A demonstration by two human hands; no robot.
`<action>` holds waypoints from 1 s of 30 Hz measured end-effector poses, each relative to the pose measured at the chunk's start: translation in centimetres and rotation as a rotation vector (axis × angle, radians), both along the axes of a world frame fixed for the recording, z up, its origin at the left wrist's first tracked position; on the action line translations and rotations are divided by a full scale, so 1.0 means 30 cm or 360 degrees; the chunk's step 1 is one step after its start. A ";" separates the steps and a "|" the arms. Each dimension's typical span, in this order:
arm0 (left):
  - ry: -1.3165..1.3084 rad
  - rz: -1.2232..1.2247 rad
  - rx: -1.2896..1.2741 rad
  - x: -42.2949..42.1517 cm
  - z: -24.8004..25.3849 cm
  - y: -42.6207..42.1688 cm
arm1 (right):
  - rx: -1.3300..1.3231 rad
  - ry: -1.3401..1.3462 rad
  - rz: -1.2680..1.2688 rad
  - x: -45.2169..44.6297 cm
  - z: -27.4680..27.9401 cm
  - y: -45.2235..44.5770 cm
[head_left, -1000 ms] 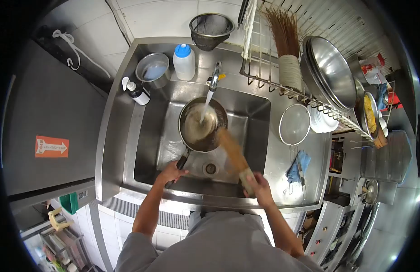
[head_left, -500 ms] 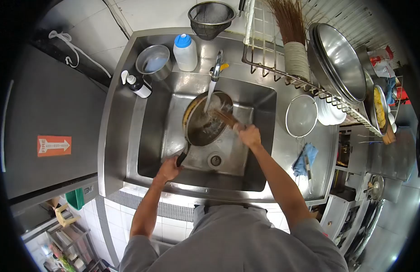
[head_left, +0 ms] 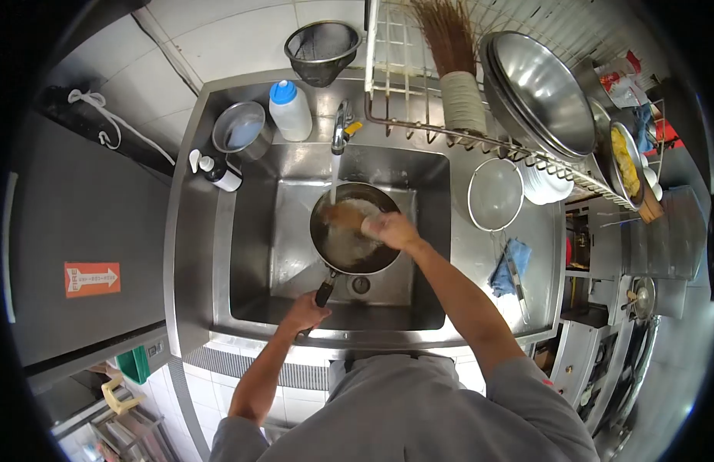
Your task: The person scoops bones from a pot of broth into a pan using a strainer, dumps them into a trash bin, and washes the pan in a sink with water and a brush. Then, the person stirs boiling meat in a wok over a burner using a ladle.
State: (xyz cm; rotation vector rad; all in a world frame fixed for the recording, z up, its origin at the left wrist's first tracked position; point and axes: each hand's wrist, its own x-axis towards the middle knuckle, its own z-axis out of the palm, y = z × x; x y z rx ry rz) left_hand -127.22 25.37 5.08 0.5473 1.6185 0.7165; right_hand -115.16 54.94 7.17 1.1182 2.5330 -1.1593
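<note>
My left hand is closed around the black handle of a frying pan. The pan lies level over the sink, its dark inside wet with cloudy, foamy water. From the tap a stream runs into the pan's upper left part. Over the pan, my right hand is wrapped round a brown wok brush, its head down in the water. Motion smears the brush and the fingers, so the bristles cannot be made out.
Behind the sink stand a blue-capped white bottle, a metal pot and a pump bottle. A round strainer and a blue cloth lie to the right. A wire rack with metal bowls overhangs the upper right.
The pan has gone from tilted to level, its handle swinging toward me. My right hand and the brush have moved left, over the pan. The camera view has shifted slightly.
</note>
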 end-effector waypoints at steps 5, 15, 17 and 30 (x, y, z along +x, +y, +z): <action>-0.0049 0.0058 -0.0094 -0.005 0.021 -0.037 | 0.0029 -0.0834 0.0673 0.072 -0.099 0.262; 0.0043 0.0103 -0.0028 0.035 0.093 -0.019 | 0.0307 -0.0861 0.0826 -0.022 0.224 0.249; 0.0166 -0.0003 -0.0010 0.050 0.059 -0.002 | 0.0282 -0.0528 0.0561 -0.051 0.069 0.217; -0.0328 0.0261 0.0153 -0.013 0.061 0.161 | 0.0895 0.0138 0.0411 0.165 0.338 0.006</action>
